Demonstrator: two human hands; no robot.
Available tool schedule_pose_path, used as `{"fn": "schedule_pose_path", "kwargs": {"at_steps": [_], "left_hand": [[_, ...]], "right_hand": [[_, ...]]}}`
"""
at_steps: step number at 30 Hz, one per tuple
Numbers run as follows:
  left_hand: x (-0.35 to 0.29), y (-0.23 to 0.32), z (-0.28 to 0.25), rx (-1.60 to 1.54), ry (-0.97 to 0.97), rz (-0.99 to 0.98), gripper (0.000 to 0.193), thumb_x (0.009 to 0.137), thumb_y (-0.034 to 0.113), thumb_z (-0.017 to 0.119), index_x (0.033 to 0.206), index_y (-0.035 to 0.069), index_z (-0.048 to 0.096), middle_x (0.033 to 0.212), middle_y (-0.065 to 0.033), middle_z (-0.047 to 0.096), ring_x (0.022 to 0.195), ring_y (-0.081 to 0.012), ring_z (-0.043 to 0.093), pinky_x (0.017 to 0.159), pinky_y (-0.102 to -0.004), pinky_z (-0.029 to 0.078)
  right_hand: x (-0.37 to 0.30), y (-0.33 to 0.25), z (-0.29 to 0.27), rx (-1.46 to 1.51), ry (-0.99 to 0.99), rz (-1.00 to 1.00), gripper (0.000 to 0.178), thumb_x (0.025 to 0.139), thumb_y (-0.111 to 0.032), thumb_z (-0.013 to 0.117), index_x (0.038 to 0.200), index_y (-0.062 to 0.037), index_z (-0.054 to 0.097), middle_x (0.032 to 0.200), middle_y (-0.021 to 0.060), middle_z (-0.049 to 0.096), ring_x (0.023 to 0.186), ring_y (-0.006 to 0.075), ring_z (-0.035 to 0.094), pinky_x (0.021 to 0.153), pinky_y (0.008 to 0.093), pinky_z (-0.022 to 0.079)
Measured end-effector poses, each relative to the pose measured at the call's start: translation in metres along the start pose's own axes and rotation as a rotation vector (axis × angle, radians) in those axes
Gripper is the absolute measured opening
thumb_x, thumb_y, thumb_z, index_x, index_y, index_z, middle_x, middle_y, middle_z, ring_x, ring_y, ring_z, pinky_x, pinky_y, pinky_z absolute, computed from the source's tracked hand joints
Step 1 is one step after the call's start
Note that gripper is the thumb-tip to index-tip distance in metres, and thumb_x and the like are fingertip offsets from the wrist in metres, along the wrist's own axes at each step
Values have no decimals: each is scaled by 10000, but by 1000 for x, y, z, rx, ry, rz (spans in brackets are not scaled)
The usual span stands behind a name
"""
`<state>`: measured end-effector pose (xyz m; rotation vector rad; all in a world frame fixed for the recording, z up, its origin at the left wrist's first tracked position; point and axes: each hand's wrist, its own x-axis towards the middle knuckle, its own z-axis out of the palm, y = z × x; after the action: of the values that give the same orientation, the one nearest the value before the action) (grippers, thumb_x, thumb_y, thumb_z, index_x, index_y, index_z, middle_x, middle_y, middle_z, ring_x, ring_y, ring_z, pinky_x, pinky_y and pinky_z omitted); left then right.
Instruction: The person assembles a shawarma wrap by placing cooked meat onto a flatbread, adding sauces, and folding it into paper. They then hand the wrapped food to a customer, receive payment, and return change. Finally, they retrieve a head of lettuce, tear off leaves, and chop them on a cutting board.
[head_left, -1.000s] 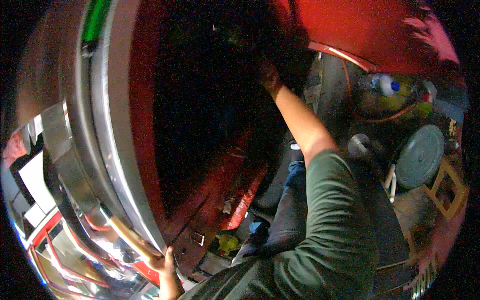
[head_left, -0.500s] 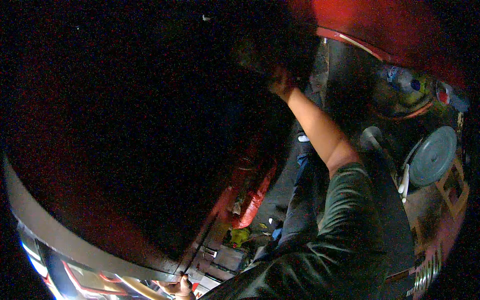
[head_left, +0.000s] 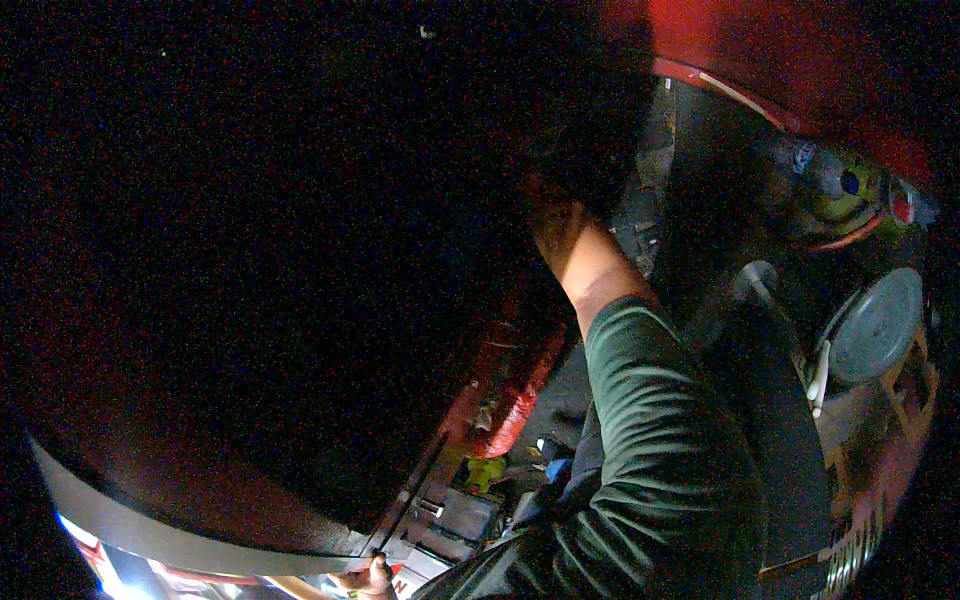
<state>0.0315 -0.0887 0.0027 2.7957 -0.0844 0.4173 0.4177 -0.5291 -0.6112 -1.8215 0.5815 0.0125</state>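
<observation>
My right arm in a green sleeve (head_left: 650,450) reaches up from the lower right into a dark cavity of a red vehicle body (head_left: 790,50). My right hand (head_left: 556,222) is at the cavity's mouth; its fingers vanish in the dark, so what it holds or touches is hidden. A large dark panel (head_left: 250,300) fills the left and middle of the view. At the bottom edge my left hand (head_left: 366,578) curls its fingers round the lower edge of that panel.
A red sill (head_left: 512,398) runs below the cavity, with a yellow-green object (head_left: 486,470) beneath it. At the right lie a round grey lid (head_left: 876,325), a white handle (head_left: 818,378) and a yellow-green container with a blue cap (head_left: 842,186).
The view has sunk further under the dark panel, and the bright chrome trim has slid out at the lower left. My right arm stays stretched into the cavity; my left hand stays on the edge.
</observation>
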Motion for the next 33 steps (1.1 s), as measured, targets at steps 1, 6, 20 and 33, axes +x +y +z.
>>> {"fn": "schedule_pose_path", "kwargs": {"at_steps": [1,6,20,33], "left_hand": [[3,2,5,5,-1,4,1006,760,342,953,1533,36,386,1325,-133,578,1184,-278,568,1011,-477,478],[10,5,12,21,2,25,963,778,360,938,1508,36,400,1325,-143,577,1188,-287,562,1026,-480,464],[43,54,43,-17,-251,96,741,822,254,927,1384,71,480,906,25,478,853,-173,450,855,-352,420],[107,162,92,-47,-166,348,399,763,70,923,792,105,527,719,-43,519,654,-226,495,630,-360,423]], "right_hand": [[-4,1,-1,8,2,-1,509,1004,-278,642,1481,-125,546,1411,152,628,1268,328,627,1044,480,527],[-26,1,-12,44,-9,2,505,1013,-292,633,1482,-127,543,1408,147,633,1263,325,632,1045,484,530],[-22,14,-103,1183,-406,335,495,1036,-329,607,1485,-133,535,1399,132,647,1247,319,647,1047,496,537],[-289,-101,-244,1840,-673,414,625,990,-407,548,1506,-57,518,1420,201,631,1225,410,656,955,588,573]]}}
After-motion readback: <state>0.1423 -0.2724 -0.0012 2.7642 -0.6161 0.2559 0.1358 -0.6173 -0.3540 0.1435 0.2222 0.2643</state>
